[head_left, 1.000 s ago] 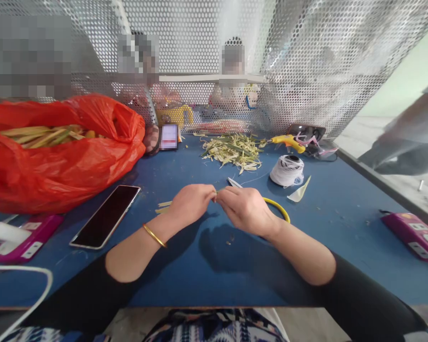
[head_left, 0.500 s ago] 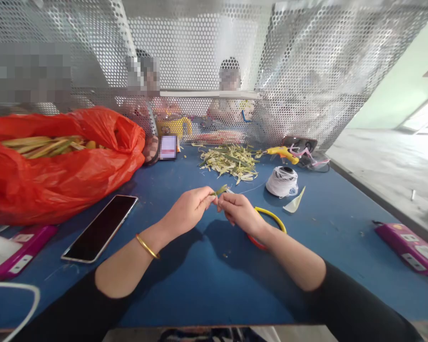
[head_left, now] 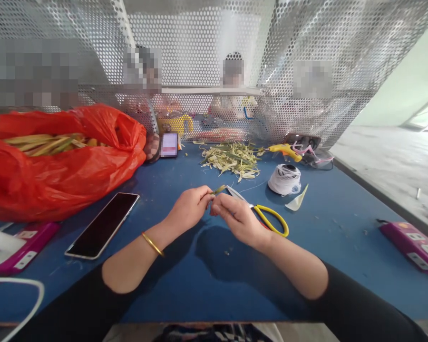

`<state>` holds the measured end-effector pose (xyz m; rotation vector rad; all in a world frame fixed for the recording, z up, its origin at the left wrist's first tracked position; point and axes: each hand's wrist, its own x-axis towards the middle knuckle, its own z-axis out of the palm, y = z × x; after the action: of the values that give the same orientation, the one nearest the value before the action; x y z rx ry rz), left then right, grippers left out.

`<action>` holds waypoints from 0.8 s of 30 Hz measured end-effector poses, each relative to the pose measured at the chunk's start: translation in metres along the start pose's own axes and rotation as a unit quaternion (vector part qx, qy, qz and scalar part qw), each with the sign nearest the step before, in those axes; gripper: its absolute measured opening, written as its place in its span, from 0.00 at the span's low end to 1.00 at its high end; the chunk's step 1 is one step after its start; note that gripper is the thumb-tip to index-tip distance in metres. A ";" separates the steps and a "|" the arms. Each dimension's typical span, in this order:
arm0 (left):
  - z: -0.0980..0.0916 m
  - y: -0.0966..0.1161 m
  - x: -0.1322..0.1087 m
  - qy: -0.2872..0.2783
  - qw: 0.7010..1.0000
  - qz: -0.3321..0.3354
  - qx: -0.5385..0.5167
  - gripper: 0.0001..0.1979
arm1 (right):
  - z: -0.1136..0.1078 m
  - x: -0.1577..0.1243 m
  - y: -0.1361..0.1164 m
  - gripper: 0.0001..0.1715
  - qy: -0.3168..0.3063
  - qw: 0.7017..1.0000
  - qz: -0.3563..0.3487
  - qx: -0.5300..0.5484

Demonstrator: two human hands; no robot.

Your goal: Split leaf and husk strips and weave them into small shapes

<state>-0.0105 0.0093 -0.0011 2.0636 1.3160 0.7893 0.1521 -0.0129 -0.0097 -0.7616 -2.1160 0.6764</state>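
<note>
My left hand (head_left: 189, 209) pinches a small greenish-yellow strip of plant leaf (head_left: 219, 189), whose tip sticks out beyond the fingertips. Close against it, my right hand (head_left: 239, 219) is closed with thumb and fingers pressed together; what they grip is hidden. Scissors (head_left: 257, 209) with yellow and red handles lie on the table, partly under my right hand, blades pointing away to the left. A cone of white thread (head_left: 284, 180) stands beyond them, and a fine thread runs from it toward my hands. Beside the cone rests a pale leaf piece (head_left: 297, 199).
A heap of cut leaf strips (head_left: 231, 160) lies ahead. On the left are a red plastic bag (head_left: 74, 180) of long leaves, a phone (head_left: 103, 225) and a purple power strip (head_left: 28, 247). A yellow glue gun (head_left: 285, 151) sits far right, before a perforated screen (head_left: 196, 42) with people behind.
My right hand has turned and shifted slightly left against the left fingertips, uncovering more of the scissors. The left hand still pinches the leaf strip. The view has shifted slightly.
</note>
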 end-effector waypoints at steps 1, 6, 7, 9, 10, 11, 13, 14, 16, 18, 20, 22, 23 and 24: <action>0.000 -0.001 0.000 0.008 1.000 0.001 0.012 0.12 | 0.001 0.000 0.000 0.13 -0.004 0.999 -0.028 -0.043; -0.001 -0.002 0.003 0.008 0.998 -0.003 0.065 0.12 | 0.003 -0.003 -0.004 0.11 -0.024 0.968 -0.154 -0.197; -0.001 -0.002 0.003 0.006 0.997 0.000 0.081 0.12 | 0.002 -0.003 -0.005 0.11 -0.024 0.969 -0.155 -0.189; -0.001 -0.002 0.002 -0.002 0.992 0.018 0.121 0.12 | -0.002 -0.003 -0.007 0.11 -0.009 0.983 -0.118 -0.140; -0.001 -0.002 0.001 -0.013 0.990 0.030 0.139 0.11 | -0.004 -0.002 -0.008 0.11 0.003 0.992 -0.079 -0.102; -0.001 -0.002 0.000 -0.034 0.987 0.047 0.151 0.11 | -0.007 0.000 -0.007 0.12 0.018 0.998 -0.030 -0.053; -0.002 -0.002 -0.002 -0.099 0.981 0.091 0.137 0.10 | -0.014 0.003 -0.004 0.13 0.046 0.993 0.078 0.080; -0.003 -0.001 -0.003 -0.138 0.978 0.111 0.108 0.10 | -0.018 0.005 -0.001 0.14 0.060 0.977 0.126 0.159; -0.004 0.000 -0.004 -0.198 0.972 0.123 0.011 0.10 | -0.023 0.010 0.005 0.14 0.090 0.923 0.203 0.315; -0.005 0.002 -0.003 -0.203 0.969 0.089 -0.111 0.11 | -0.023 0.014 0.010 0.14 0.123 0.857 0.256 0.430; -0.004 0.004 -0.002 -0.153 0.963 0.035 -0.221 0.12 | -0.018 0.015 0.013 0.13 0.152 0.812 0.285 0.486; -0.001 0.005 -0.001 -0.086 0.952 -0.012 -0.293 0.11 | -0.009 0.013 0.012 0.12 0.178 0.810 0.288 0.479; 0.001 0.005 0.000 -0.057 0.947 -0.035 -0.314 0.10 | -0.004 0.011 0.011 0.12 0.191 0.829 0.276 0.446; 0.002 0.005 0.000 -0.033 0.943 -0.058 -0.325 0.09 | 0.001 0.009 0.010 0.11 0.201 0.862 0.253 0.392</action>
<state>-0.0058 0.0076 0.0009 1.4594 0.9556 0.9374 0.1492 -0.0003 -0.0127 -0.8750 -1.0868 1.4016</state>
